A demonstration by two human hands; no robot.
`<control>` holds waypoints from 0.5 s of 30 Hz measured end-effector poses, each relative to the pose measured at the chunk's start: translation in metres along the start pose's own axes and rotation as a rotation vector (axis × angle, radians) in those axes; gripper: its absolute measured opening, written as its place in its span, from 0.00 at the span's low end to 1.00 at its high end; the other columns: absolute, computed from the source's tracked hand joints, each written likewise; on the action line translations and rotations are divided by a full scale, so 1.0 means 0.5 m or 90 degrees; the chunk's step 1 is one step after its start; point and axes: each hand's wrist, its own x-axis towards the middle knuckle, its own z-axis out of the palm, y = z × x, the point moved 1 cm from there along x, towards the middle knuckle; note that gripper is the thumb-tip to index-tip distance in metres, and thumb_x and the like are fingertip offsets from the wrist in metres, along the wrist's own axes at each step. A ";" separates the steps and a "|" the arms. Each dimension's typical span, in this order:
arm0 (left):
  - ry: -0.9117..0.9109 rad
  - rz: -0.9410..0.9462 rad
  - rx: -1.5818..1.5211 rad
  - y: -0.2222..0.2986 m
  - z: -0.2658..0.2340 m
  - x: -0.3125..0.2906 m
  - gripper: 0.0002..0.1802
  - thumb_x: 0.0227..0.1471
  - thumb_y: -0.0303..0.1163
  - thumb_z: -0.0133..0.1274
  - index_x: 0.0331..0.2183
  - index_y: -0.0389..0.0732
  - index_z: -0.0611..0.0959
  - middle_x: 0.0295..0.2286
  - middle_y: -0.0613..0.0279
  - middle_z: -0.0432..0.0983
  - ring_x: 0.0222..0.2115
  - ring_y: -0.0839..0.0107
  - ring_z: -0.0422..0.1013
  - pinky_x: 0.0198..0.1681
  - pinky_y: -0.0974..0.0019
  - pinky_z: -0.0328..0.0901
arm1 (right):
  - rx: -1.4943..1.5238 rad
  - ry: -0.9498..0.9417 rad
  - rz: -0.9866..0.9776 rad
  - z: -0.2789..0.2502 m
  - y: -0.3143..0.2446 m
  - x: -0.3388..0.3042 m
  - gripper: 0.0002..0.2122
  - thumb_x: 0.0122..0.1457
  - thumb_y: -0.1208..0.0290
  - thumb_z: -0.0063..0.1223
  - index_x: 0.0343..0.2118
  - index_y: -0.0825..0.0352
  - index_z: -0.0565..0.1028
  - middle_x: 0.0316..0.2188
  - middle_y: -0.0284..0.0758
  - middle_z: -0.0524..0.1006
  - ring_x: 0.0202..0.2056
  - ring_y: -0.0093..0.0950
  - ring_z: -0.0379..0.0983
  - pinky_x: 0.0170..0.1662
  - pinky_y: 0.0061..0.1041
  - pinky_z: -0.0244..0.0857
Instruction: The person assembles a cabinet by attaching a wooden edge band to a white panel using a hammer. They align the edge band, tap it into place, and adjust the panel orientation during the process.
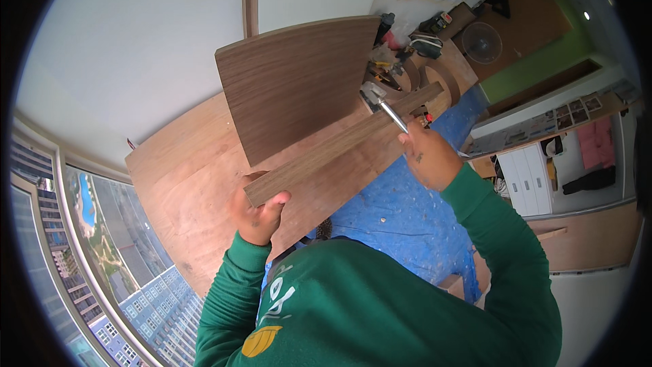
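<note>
A long, narrow wooden board [319,153] runs slantwise over the workbench [180,146]. My left hand [258,212] grips its near left end, thumb on the near side and fingers partly hidden behind it. Wrapped round a shiny metal handle is my right hand [429,158]. That handle belongs to a hammer [388,110], whose grey head is beyond the board's far edge, close to the lower right corner of a large wooden panel [299,85]. The panel stands upright on the bench behind the board.
Curved wooden pieces [441,80] and assorted tools lie at the bench's far right end. Blue sheeting [401,221] covers the floor beside the bench. A fan [481,43] stands farther back. A window [102,245] is on the left, a white drawer unit [524,180] on the right.
</note>
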 end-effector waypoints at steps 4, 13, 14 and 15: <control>0.003 0.015 -0.009 0.004 0.002 -0.005 0.31 0.50 0.55 0.73 0.38 0.34 0.85 0.32 0.56 0.84 0.29 0.66 0.79 0.33 0.65 0.72 | 0.057 -0.104 -0.021 0.028 -0.146 -0.038 0.11 0.72 0.71 0.52 0.35 0.71 0.66 0.24 0.55 0.75 0.30 0.57 0.74 0.32 0.50 0.66; -0.009 -0.004 0.016 0.008 -0.003 0.001 0.30 0.49 0.52 0.74 0.37 0.35 0.84 0.31 0.57 0.84 0.29 0.67 0.79 0.34 0.66 0.72 | -0.018 -0.041 0.005 0.010 -0.022 -0.021 0.10 0.72 0.69 0.51 0.37 0.72 0.68 0.27 0.55 0.77 0.31 0.56 0.76 0.34 0.49 0.68; -0.008 -0.015 0.004 0.007 -0.003 0.004 0.29 0.49 0.52 0.74 0.37 0.35 0.84 0.30 0.58 0.84 0.29 0.67 0.79 0.34 0.66 0.72 | -0.057 -0.009 0.039 0.001 0.017 -0.002 0.11 0.71 0.68 0.51 0.38 0.72 0.71 0.29 0.55 0.79 0.34 0.56 0.78 0.36 0.49 0.71; -0.008 -0.025 -0.009 0.006 -0.004 0.004 0.29 0.50 0.52 0.74 0.37 0.35 0.84 0.30 0.58 0.84 0.29 0.67 0.79 0.33 0.66 0.72 | -0.098 0.009 0.078 -0.010 0.052 0.010 0.11 0.72 0.67 0.50 0.38 0.73 0.71 0.30 0.55 0.79 0.34 0.56 0.78 0.37 0.49 0.71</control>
